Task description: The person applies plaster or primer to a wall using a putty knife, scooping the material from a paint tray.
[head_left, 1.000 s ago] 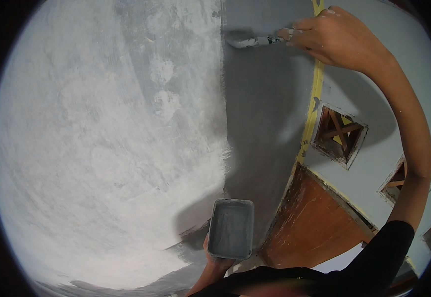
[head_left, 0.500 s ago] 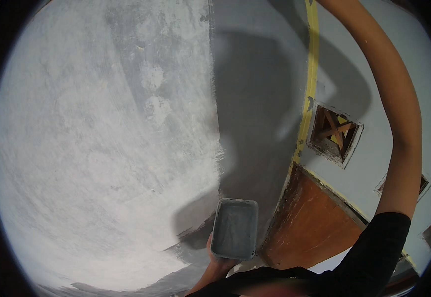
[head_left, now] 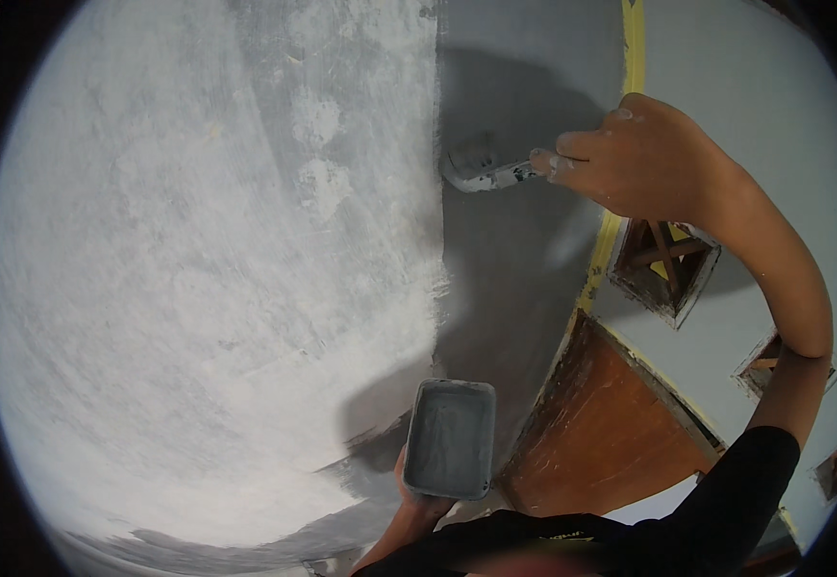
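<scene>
My right hand [head_left: 649, 159] grips a paint-smeared brush [head_left: 495, 178] whose tip lies at the dark grey strip of wall [head_left: 495, 279], just beside the ragged edge of the whitish, patchy area [head_left: 197, 240]. Its shadow falls on that strip. My left hand [head_left: 418, 505] holds a rectangular grey tray [head_left: 447, 438] with grey paint inside from below; most of the fingers are hidden behind the tray.
Yellow tape [head_left: 633, 38] runs along the strip's right edge. Beyond it, a pale wall [head_left: 755, 106] has diamond-shaped openings with crossed wooden slats [head_left: 663, 250]. A brown wooden panel [head_left: 591, 423] sits lower right, bordered by worn edging.
My right hand went up out of view half a second ago and is back, lower than a second ago, with the brush at the dark strip. The tray has barely moved.
</scene>
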Action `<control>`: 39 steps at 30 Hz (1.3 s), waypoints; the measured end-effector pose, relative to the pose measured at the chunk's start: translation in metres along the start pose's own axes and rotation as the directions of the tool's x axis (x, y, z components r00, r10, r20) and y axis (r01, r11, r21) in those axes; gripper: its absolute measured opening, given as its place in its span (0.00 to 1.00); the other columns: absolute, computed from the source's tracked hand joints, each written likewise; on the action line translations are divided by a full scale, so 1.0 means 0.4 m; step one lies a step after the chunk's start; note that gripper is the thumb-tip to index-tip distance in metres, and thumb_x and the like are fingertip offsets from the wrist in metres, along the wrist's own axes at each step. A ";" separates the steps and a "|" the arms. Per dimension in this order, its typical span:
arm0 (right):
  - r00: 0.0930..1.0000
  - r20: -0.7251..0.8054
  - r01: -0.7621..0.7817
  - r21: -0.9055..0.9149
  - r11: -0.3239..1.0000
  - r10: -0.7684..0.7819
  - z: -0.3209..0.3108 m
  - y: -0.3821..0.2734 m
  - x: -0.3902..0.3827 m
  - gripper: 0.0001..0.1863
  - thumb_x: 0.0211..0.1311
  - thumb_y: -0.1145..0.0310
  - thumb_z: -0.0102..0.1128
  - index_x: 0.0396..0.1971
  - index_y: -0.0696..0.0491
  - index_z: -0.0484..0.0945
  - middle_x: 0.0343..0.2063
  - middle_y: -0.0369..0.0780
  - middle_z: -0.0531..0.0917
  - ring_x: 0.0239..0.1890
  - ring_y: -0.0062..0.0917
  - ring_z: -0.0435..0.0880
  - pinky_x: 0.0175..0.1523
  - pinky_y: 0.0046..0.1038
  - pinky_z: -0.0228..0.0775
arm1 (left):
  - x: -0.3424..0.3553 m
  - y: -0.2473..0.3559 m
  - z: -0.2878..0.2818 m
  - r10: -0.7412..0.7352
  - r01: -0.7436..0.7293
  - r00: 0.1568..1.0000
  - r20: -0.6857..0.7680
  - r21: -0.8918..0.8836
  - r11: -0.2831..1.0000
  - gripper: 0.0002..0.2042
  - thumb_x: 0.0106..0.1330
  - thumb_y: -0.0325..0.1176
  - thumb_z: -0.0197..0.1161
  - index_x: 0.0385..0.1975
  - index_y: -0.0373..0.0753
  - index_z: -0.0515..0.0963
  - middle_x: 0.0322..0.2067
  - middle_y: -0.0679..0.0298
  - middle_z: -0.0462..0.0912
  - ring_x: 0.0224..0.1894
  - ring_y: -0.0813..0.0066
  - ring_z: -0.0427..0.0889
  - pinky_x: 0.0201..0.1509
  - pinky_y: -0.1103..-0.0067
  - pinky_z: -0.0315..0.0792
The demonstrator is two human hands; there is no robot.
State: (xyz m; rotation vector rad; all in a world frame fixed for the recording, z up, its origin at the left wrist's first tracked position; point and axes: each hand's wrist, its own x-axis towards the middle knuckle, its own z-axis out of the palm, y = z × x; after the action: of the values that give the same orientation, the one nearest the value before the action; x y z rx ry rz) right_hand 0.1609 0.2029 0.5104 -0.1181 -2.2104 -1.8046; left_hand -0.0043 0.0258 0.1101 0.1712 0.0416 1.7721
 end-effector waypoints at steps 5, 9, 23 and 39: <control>0.952 -0.298 0.001 -0.211 0.977 -0.065 0.007 0.116 0.036 0.05 0.60 0.70 0.58 0.35 0.47 0.82 0.24 0.30 0.79 0.26 0.19 0.84 0.27 0.19 0.69 | 0.017 -0.002 -0.014 -0.037 0.037 0.999 0.003 -0.062 0.997 0.26 0.74 0.48 0.46 0.63 0.36 0.69 0.59 0.52 0.76 0.59 0.52 0.78 0.62 0.55 0.74; 0.941 -0.097 -0.331 -0.073 0.941 0.324 -0.052 0.208 0.106 0.07 0.63 0.72 0.54 0.32 0.56 0.82 0.29 0.45 0.86 0.30 0.35 0.88 0.31 0.41 0.80 | 0.037 0.001 -0.035 -0.093 0.094 0.994 0.065 -0.011 0.996 0.26 0.74 0.48 0.46 0.63 0.36 0.69 0.59 0.52 0.76 0.59 0.53 0.78 0.62 0.56 0.73; 0.952 -0.223 -0.280 -0.360 0.890 0.209 0.061 -0.129 0.045 0.15 0.54 0.71 0.60 0.43 0.51 0.81 0.24 0.31 0.73 0.17 0.14 0.73 0.19 0.18 0.63 | 0.005 -0.004 -0.056 -0.008 0.007 1.000 -0.018 -0.046 0.999 0.25 0.75 0.47 0.46 0.64 0.37 0.69 0.61 0.53 0.74 0.61 0.52 0.76 0.65 0.56 0.72; 0.997 -0.067 0.068 0.318 0.946 -0.049 0.106 -0.532 -0.116 0.22 0.49 0.69 0.62 0.48 0.49 0.85 0.22 0.27 0.68 0.15 0.10 0.69 0.18 0.15 0.59 | -0.047 0.007 -0.210 0.046 -0.051 0.986 -0.158 -0.023 0.998 0.29 0.73 0.52 0.49 0.67 0.39 0.66 0.64 0.51 0.71 0.63 0.49 0.74 0.64 0.52 0.73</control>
State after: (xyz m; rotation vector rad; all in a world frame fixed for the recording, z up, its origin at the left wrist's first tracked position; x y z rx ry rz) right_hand 0.1469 0.2038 0.2889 0.0676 -2.4520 -1.4299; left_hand -0.0150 0.0126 0.0259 0.0124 0.1276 1.8311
